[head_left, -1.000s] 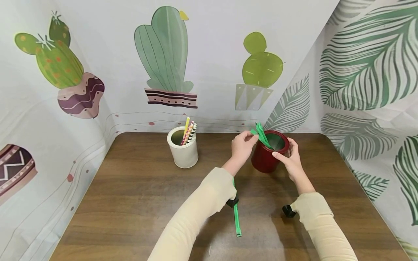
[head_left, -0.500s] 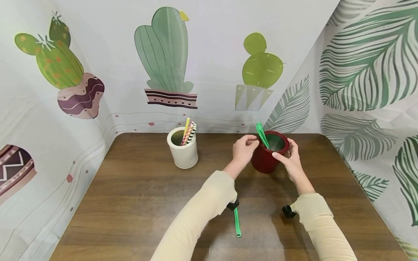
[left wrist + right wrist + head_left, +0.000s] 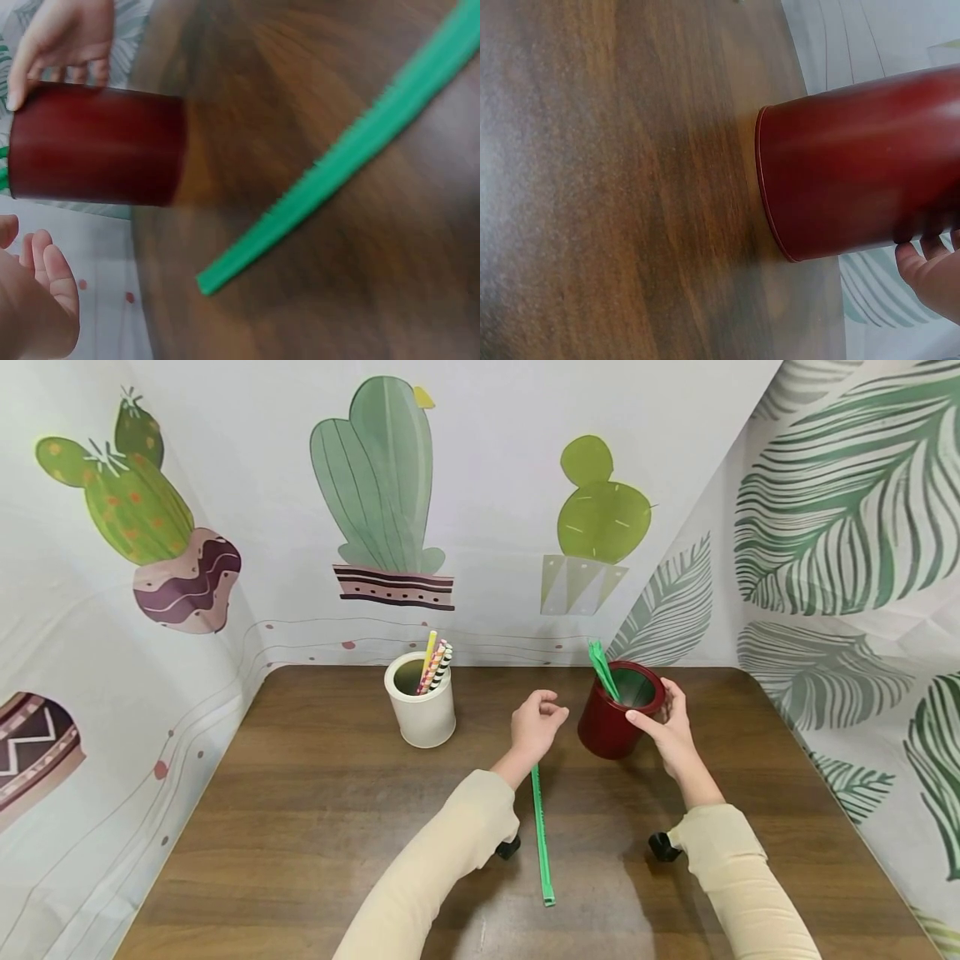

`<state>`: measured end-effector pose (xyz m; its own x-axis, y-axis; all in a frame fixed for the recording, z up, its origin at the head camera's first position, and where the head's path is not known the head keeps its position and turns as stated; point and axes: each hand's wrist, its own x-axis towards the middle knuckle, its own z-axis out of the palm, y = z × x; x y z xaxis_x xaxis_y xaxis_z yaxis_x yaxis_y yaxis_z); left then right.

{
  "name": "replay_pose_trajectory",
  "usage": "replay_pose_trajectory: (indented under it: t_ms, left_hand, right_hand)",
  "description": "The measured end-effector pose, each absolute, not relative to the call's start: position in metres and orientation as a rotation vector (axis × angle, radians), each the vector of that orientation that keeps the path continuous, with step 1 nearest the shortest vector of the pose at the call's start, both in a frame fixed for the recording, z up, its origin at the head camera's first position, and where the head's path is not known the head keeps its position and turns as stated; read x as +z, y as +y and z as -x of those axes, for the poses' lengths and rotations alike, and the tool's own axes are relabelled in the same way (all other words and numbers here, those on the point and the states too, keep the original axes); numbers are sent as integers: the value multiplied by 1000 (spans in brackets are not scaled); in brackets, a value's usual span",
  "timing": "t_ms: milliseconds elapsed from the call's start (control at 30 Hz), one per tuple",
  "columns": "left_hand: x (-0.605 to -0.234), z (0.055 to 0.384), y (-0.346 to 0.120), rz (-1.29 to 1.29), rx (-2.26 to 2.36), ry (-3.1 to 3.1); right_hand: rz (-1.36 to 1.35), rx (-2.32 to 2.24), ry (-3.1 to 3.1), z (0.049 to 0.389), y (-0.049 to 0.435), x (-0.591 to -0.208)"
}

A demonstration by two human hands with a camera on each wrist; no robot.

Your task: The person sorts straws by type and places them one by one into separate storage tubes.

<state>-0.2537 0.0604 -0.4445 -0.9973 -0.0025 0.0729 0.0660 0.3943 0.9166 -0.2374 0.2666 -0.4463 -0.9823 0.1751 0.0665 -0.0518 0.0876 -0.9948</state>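
My right hand [image 3: 669, 727] grips a dark red round cup [image 3: 609, 728] at its right side, thumb at the near rim. Green strips [image 3: 602, 670] stand in the cup, leaning left against the rim. A little left of the cup, apart from it, my left hand [image 3: 536, 723] hovers with loosely curled fingers and nothing in them. Below that hand, a long flat green strip [image 3: 542, 839] lies on the wooden table. In the left wrist view, the strip [image 3: 330, 169] shows one jagged edge; its exact kind cannot be told.
A white cup [image 3: 426, 724] stands at the back left of the table [image 3: 300, 827], holding several straws [image 3: 435, 667], one yellow and others patterned. Behind the table hangs a cloth [image 3: 495, 527] printed with cacti and leaves.
My left hand has let go of a green strip at the red cup and moved left and toward me. More of the strip on the table shows. My right hand has stayed on the cup.
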Motion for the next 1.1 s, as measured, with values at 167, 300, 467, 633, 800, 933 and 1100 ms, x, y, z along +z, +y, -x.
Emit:
replay_pose_trajectory:
  t_ms: [167,300,467,633,800,933,1100]
  left_hand:
    - [-460,248,51,94,-1631,-2617]
    - [-472,245,43,116,-1567,-2651]
    - [-485,242,35,120,-1513,-2706]
    - [-494,238,30,131,-1427,-2811]
    - [-500,233,28,135,-1309,-2898]
    - [-504,231,28,160,-1211,-2930]
    - [-504,227,28,183,-1146,-2939]
  right_hand:
    - [111,2009,-2195,231,261,-437]
    - [106,2011,-2192,228,257,-431]
    - [102,2024,-2165,228,257,-432]
    - [118,2021,-2172,234,262,-440]
    - [116,2022,-2174,240,268,-450]
    - [119,2026,-2171,241,270,-452]
    - [119,2022,-2178,241,269,-452]
